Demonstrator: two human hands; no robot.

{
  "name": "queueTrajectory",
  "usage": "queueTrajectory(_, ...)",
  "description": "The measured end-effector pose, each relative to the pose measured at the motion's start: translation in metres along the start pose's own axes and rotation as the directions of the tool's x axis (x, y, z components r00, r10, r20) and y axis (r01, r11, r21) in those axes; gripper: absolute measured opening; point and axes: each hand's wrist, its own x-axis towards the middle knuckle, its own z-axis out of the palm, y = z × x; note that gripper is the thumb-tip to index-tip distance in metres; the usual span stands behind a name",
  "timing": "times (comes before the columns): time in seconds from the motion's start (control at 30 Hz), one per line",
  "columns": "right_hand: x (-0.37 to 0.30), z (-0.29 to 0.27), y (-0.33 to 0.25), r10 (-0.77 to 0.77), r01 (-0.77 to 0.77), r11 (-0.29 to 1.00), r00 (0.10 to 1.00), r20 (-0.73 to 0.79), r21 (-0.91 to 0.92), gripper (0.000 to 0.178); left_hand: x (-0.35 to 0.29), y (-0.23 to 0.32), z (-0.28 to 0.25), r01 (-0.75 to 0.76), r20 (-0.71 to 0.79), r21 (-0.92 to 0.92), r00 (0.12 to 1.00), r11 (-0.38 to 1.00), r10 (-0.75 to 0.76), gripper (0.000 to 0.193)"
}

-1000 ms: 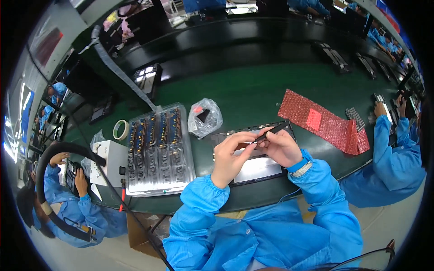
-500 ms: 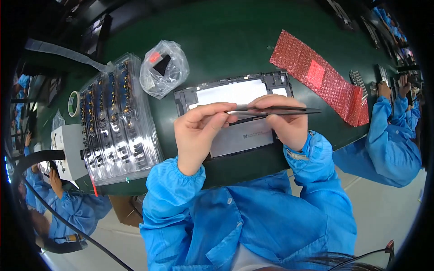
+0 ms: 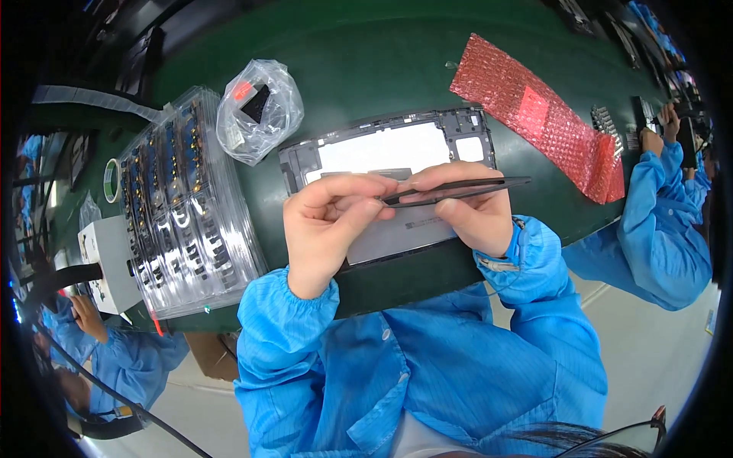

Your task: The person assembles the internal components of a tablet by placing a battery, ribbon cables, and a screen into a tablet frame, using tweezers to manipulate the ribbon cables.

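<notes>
Seemingly tweezers (image 3: 458, 188) tip hidden between left hand (image 3: 324, 229) fingers (image 3: 359, 187).

1 tweezers (image 3: 458, 188), 1 tablet frame (image 3: 397, 145), 1 parts tray (image 3: 183, 206), 1 plastic bag (image 3: 259, 111), 1 bubble wrap (image 3: 534, 114)

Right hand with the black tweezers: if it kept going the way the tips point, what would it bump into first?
The tweezers in the right hand point toward the left hand. Their tips already sit at its fingertips, so those fingers come first, though depth is hard to judge.
</notes>
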Motion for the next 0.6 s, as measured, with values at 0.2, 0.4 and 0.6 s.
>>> queueTrajectory(0.2,-0.0002,-0.0009,0.002,-0.016,0.009,0.993,0.998,-0.062,-0.118,0.032,0.0,0.003,0.0006,0.014,0.023,-0.005,1.0,1.0,-0.014,0.015)
queueTrajectory(0.4,0.0009,0.0024,0.0002,-0.019,0.014,0.994,0.999,-0.049,-0.105,0.032,-0.0012,0.0026,0.0,0.024,0.012,0.006,1.0,1.0,-0.024,0.014)
queueTrajectory(0.6,-0.0017,-0.0051,-0.0003,0.038,-0.037,0.996,0.999,0.01,-0.084,0.025,-0.0005,0.0006,0.0006,0.001,0.034,0.017,0.999,1.0,-0.001,0.015)
